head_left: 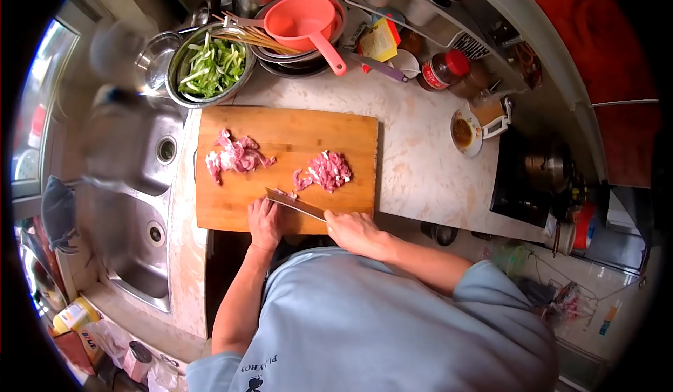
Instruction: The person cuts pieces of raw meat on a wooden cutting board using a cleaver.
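My right hand (354, 231) grips the handle of a kitchen knife (298, 204), whose blade lies slantwise over the near part of a wooden cutting board (280, 122). Beside the blade's far end is my left hand (265, 222), its fingers curled and pressed down at the board. Whatever lies under those fingers is hidden. Small bits of meat (293, 195) show along the blade's far side. Farther up the board sit a pile of cut raw meat (329, 170) on the right and a looser heap of meat pieces (238, 154) on the left.
Left of the board is a double steel sink (168, 203). Behind it stand a bowl of cut greens (214, 68), a pink strainer (300, 22) on stacked bowls, and a red-lidded jar (444, 68). A small dish of brown sauce (463, 132) sits on the right counter near the stove (522, 185).
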A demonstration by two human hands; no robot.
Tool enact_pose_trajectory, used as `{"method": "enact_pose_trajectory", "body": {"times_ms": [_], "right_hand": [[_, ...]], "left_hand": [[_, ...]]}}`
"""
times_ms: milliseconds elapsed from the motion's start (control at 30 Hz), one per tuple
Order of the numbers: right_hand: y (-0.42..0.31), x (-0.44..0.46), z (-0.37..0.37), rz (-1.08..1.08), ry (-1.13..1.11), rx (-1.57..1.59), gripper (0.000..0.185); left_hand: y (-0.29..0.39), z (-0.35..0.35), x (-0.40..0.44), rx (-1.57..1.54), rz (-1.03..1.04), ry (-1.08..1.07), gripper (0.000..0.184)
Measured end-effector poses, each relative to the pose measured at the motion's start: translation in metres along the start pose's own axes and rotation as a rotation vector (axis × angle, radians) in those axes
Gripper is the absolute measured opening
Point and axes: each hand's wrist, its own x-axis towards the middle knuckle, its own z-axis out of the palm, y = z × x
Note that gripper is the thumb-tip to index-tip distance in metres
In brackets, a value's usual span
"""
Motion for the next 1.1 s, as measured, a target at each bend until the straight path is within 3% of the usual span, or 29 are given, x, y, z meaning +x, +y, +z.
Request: {"method": "enact_pose_trajectory", "body": {"times_ms": [100,200,367,433,500,667,800,933,1100], "right_hand": [[-0.016,0.032,0.008,-0.106,0.143,0.091,0.021],[-0.012,0.043,0.006,-0.123,0.136,0.084,0.021],[0.030,0.013,-0.006,-0.014,0.124,0.138,0.022],[0.030,0.008,-0.003,0.043,0.267,0.137,0.023],[0.016,0.005,-0.003,0.011,0.266,0.139,0.022],[-0.009,-0.004,-0.003,-0.083,0.168,0.040,0.021],[-0.006,-0.005,-0.001,-0.011,0.063,0.011,0.017],[-0.020,0.023,-0.001,-0.025,0.032,0.043,0.016],[-0.030,0.043,-0.002,-0.116,0.069,0.016,0.017]], "left_hand": [[0.001,-0.003,-0.003,-0.004,-0.020,-0.066,0.030],[-0.005,-0.002,-0.003,0.005,0.031,-0.025,0.032],[0.004,-0.007,0.001,-0.032,0.023,0.044,0.032],[0.004,-0.009,-0.003,-0.072,0.020,0.051,0.032],[0.002,-0.011,-0.005,-0.134,0.039,0.115,0.033],[-0.003,-0.006,-0.001,-0.045,0.023,0.039,0.028],[-0.001,-0.003,-0.001,-0.015,-0.010,0.054,0.025],[-0.006,0.001,-0.005,-0.024,-0.025,-0.016,0.026],[-0.004,0.000,0.000,-0.009,0.005,0.061,0.026]]}}
